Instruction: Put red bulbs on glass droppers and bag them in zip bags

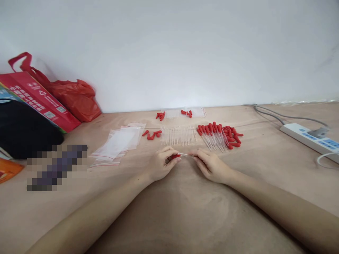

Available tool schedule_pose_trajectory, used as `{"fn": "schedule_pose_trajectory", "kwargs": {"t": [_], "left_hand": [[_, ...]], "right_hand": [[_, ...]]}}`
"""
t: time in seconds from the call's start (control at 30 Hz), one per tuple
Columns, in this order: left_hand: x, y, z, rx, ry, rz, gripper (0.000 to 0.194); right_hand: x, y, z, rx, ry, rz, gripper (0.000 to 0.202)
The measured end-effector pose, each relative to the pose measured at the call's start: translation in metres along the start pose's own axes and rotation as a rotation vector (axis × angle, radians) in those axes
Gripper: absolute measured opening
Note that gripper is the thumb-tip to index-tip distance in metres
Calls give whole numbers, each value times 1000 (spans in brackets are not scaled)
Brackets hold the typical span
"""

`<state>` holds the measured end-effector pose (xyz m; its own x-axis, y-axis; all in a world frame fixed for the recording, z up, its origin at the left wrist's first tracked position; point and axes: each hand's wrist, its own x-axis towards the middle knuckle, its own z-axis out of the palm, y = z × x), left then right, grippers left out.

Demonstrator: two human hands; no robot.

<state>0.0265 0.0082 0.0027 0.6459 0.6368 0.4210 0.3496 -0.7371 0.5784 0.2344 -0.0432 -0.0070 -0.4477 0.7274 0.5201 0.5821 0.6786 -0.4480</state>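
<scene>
A: What do you have in the hands on your feed?

B: I see the left hand (164, 163) pinched around a small red, rubbery-looking bulb (175, 156), and the right hand (210, 165) with its fingertips clamped on a slim clear tube (185, 155). The tube spans the gap between them, its left end at the bulb. How far in it sits I can't tell, since the fingers hide the joint.

A: Where is that, exactly?

B: At the middle of my view, above the light-brown wooden tabletop (185, 215), just on the near side of a row of clear slender tubes (177, 135).

A: And around that row?

B: To its right I get a fanned group of red-topped clear droppers (213, 132), with a loose heap of red bulbs (234, 135) against it. A few scattered red bulbs (152, 134) lie left of the row, then overlapping clear plastic bags with red edge lines (116, 144). Far right, I see a white power strip (308, 137).
</scene>
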Motion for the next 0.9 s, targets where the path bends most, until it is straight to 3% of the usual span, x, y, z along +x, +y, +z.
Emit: {"fn": "schedule_pose_trajectory", "kwargs": {"t": [0.3, 0.7, 0.9], "left_hand": [[0, -2, 2, -15, 36, -10, 13], [-2, 0, 0, -20, -23, 45, 15], [-6, 4, 1, 70, -105, 101, 16]], "right_hand": [[-2, 0, -1, -10, 95, 98, 14], [-1, 1, -1, -2, -42, 62, 17], [0, 4, -8, -137, -162, 13, 17]]}}
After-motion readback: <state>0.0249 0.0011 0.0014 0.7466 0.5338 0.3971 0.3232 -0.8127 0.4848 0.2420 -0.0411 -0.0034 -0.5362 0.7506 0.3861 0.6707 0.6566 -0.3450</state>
